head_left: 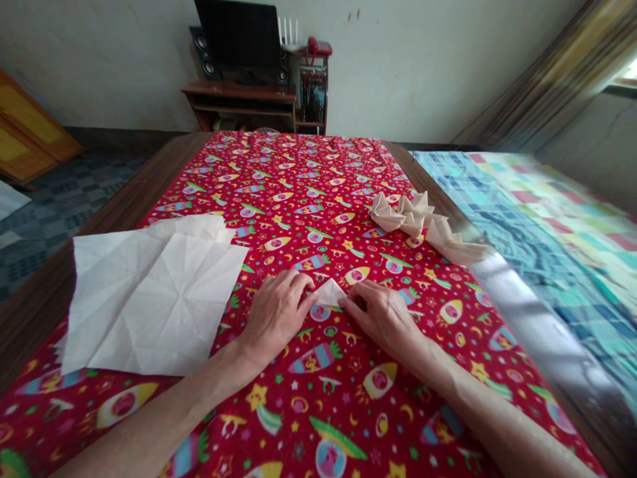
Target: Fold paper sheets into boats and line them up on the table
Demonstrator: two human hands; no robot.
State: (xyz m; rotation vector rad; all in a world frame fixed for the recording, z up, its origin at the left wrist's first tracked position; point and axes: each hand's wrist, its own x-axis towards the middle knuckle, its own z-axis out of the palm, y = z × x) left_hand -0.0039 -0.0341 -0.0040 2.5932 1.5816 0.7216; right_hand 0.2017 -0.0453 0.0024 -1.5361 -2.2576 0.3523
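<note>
A small folded piece of white paper (330,293), its top coming to a point, lies at the middle of the table between my hands. My left hand (279,307) pinches its left corner with thumb and curled fingers. On the other side, my right hand (381,311) grips the right corner the same way. Left of my hands are creased, unfolded white paper sheets (164,299), overlapping in a loose pile. Several folded paper pieces (423,222) with pointed tips sit in a row toward the right edge of the table.
A red cloth (318,372) printed with rockets and stars covers most of the wooden table. Beyond it, a desk (239,93) holds a monitor (241,40), speakers and a red telephone (318,48). A bed with a patterned cover (537,219) stands close on the right.
</note>
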